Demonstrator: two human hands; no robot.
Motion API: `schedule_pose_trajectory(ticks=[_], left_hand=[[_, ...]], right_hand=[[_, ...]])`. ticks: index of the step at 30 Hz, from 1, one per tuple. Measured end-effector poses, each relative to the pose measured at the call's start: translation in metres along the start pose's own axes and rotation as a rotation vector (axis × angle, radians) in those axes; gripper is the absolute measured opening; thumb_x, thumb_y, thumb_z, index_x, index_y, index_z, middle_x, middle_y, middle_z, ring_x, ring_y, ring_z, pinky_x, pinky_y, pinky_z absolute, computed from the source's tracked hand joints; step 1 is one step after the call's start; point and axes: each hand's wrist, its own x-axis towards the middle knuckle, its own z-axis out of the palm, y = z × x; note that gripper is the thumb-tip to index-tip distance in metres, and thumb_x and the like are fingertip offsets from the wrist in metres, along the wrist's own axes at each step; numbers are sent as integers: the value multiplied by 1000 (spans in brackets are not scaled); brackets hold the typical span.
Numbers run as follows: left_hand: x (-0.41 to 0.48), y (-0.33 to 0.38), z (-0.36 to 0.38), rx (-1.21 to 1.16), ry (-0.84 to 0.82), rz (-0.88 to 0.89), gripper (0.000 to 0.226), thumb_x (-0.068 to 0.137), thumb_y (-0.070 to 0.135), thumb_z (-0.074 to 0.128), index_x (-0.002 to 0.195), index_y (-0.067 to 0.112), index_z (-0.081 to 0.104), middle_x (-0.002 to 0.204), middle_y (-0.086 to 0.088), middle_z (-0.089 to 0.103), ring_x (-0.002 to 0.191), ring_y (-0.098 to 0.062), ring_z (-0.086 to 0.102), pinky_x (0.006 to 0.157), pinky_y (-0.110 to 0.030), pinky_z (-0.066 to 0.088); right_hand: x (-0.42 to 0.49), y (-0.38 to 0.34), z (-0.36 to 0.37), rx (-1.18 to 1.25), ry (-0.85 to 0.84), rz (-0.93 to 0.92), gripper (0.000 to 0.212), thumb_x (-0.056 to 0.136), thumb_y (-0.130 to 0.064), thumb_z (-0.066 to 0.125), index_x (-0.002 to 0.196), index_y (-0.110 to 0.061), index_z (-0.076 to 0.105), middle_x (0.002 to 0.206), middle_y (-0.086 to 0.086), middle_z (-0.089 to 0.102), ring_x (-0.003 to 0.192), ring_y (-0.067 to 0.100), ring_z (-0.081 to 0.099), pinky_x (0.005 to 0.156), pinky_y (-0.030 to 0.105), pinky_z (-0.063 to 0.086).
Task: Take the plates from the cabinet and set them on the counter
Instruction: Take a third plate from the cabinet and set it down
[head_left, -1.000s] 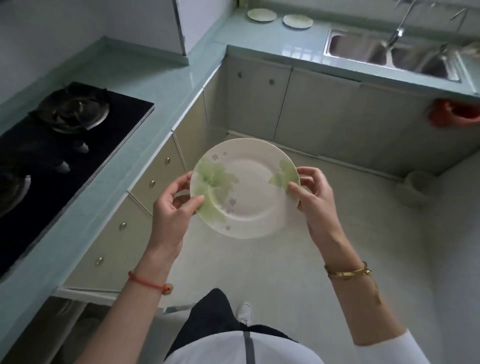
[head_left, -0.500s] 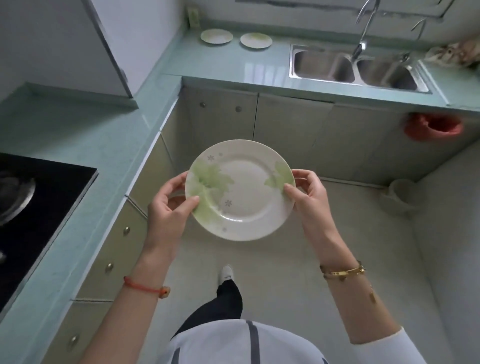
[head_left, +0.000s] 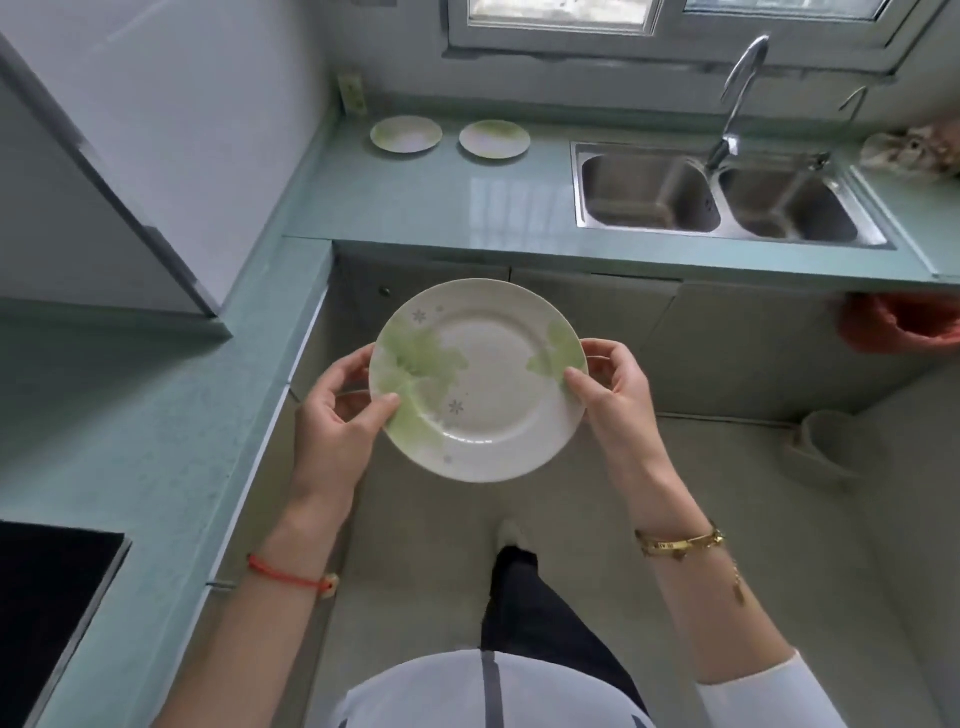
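Observation:
A white plate with green leaf print and small flowers is held level in front of me, above the floor. My left hand pinches its left rim, thumb on top. My right hand pinches the right rim the same way. Two matching plates lie side by side at the back of the pale green counter: the left plate and the right plate, both left of the sink.
A double steel sink with a curved tap sits on the far counter to the right. A black hob lies on the left counter. A red bag hangs under the counter at right. Closed cabinet doors line the front.
I have walked toward the far counter with the plate: the sink and the two plates look nearer, the hob has slid out to the lower left. Both hands keep their hold.

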Motion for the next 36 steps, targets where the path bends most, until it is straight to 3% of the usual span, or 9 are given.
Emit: schedule_pose_trajectory(ticks=[3,6,8,13,19,24,29,32,36], left_hand=[[49,0,15,-1,11,-7,48,86,-6,66,127,18,66,113,-7,71,103,-20,67,89,-32,57],[104,0,34,9,30,-13,47,86,-4,67,127,19,66,116,-9,70,105,-21,68,93,-38,57],[138,2,46,13,40,-11,47,87,-2,68,127,21,66,114,-7,70,101,-16,68,91,-37,58],[226,8,80,14,93,-19,47,86,0,68,126,25,67,111,0,72,98,-9,70,86,-31,59],[313,2,104,48,171,-39,48,85,0,69,126,26,67,113,4,73,100,-5,69,87,-29,58],[389,-9,109,73,221,-79,51,85,-1,70,130,22,65,114,6,71,101,-6,68,88,-29,57],[475,-23,102,99,232,-119,53,85,-2,69,133,22,62,110,9,68,94,-1,64,72,-17,53],[529,-32,92,116,239,-135,54,85,-3,69,132,21,63,110,8,67,94,-8,65,69,-17,54],[603,-44,76,198,205,-181,53,85,-1,70,134,20,62,116,1,69,98,-19,67,83,-29,55]], right_hand=[[52,0,11,-3,-12,18,25,87,-5,60,110,-14,60,103,5,66,94,16,62,77,30,52],[115,-2,23,2,-32,29,25,87,-5,60,107,-19,61,100,1,67,91,14,63,70,21,52],[153,-5,31,-1,-54,28,25,87,-6,61,107,-22,61,99,-2,68,90,11,63,65,14,50],[255,-20,51,-53,-103,41,24,86,-8,61,105,-22,60,100,0,68,90,12,64,73,21,49],[354,-26,83,-129,-162,83,28,85,-7,60,111,-16,58,103,3,65,90,15,61,65,20,45],[428,-22,122,-208,-195,115,30,87,-9,60,116,-15,56,104,5,63,94,20,62,68,26,47],[498,-13,173,-245,-189,149,30,86,-7,65,113,-15,52,100,2,61,87,11,60,62,17,46],[539,-5,206,-286,-172,181,29,85,-8,67,109,-15,52,95,-1,59,80,5,56,57,15,42],[594,9,257,-376,-137,222,26,82,-7,65,104,-12,53,93,1,58,80,14,56,57,21,42]])
